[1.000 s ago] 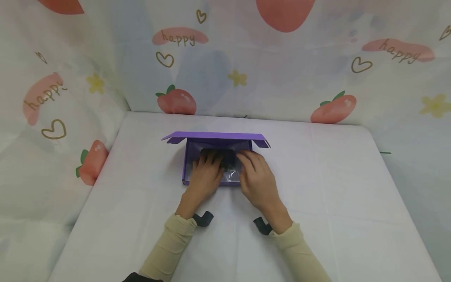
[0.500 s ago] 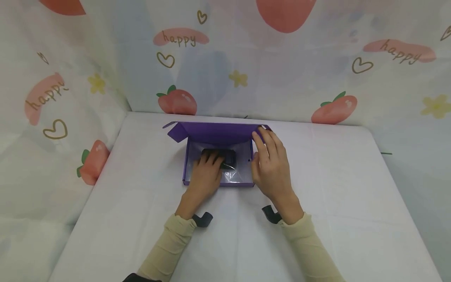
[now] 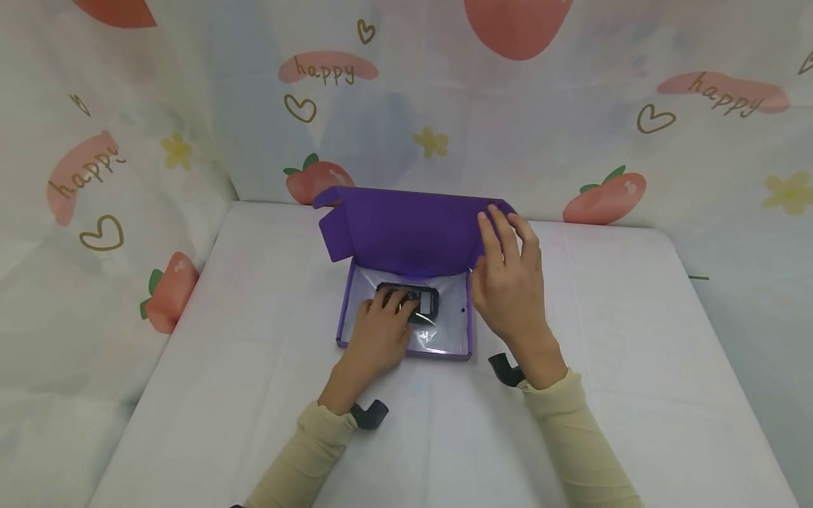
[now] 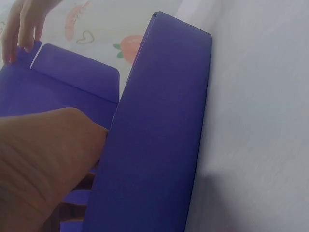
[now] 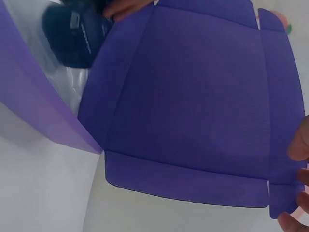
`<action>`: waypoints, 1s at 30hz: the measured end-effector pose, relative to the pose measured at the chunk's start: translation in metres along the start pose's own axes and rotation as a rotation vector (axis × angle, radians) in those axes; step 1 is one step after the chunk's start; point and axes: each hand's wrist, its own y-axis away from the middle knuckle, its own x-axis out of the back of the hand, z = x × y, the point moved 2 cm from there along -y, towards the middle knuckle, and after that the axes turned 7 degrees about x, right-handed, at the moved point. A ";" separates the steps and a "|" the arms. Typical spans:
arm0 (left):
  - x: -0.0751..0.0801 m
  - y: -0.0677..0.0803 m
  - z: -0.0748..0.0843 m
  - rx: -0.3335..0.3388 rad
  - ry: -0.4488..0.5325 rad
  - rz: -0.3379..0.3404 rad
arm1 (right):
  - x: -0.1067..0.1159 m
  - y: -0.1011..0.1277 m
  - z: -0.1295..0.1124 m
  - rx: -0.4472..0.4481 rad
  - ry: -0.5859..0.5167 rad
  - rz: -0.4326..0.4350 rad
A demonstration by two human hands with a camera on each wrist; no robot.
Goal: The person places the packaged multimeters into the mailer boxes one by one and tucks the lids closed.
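A purple cardboard box point(image 3: 473, 331) lies on the table with its lid point(image 3: 413, 229) raised and tilted back. Inside, on clear plastic, is a black handheld device point(image 3: 433, 303) with a grey screen, partly covered by my left hand point(image 3: 381, 331). That hand reaches over the box's front wall, and its bent fingers hold the device. My right hand point(image 3: 511, 282) is at the lid's right side, its extended fingers touching the inner face near the corner flap. In the right wrist view, fingertips point(image 5: 300, 145) lie against the flap, and the device point(image 5: 72, 36) is blurred.
White cloth covers the table point(image 3: 254, 367). Behind and beside it hangs a patterned curtain point(image 3: 394, 120) with printed strawberries. A dark curved mount sits at each wrist, one by the left point(image 3: 371, 415) and one by the right point(image 3: 506, 370).
My right hand has left the box's inside and moved up and right to the lid. The lid has swung back. The box has shifted slightly right and nearer, with my left hand still on the device.
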 end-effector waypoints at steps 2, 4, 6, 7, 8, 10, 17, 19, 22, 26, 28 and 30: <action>0.000 0.004 0.004 -0.007 -0.015 0.002 | 0.002 -0.002 0.004 -0.004 0.005 -0.003; 0.001 0.007 0.008 -0.011 -0.028 0.002 | 0.005 -0.005 0.007 -0.003 0.013 -0.005; 0.002 0.010 0.011 -0.013 -0.043 0.000 | 0.007 -0.008 0.010 0.000 0.024 -0.005; 0.002 0.011 0.012 -0.013 -0.049 -0.003 | 0.008 -0.010 0.011 0.002 0.031 -0.004; 0.003 0.012 0.014 -0.011 -0.053 -0.006 | 0.009 -0.012 0.013 0.003 0.039 -0.004; 0.004 0.014 0.016 -0.006 -0.065 -0.020 | 0.010 -0.015 0.016 0.005 0.054 -0.013; 0.007 0.009 0.023 0.004 -0.089 -0.032 | 0.012 -0.024 0.025 0.003 0.070 -0.054; 0.007 0.005 0.024 0.001 -0.085 -0.010 | 0.012 -0.025 0.027 0.008 0.060 -0.061; 0.005 -0.001 0.025 -0.011 -0.072 0.010 | 0.012 -0.026 0.029 0.015 0.048 -0.065; 0.002 -0.009 0.024 -0.019 -0.056 0.002 | 0.013 -0.027 0.029 0.014 0.028 -0.056; 0.001 -0.012 0.023 -0.011 -0.050 -0.018 | 0.013 -0.028 0.029 0.011 0.023 -0.049; 0.001 -0.014 0.022 -0.004 -0.041 -0.042 | 0.014 -0.028 0.029 0.008 0.019 -0.042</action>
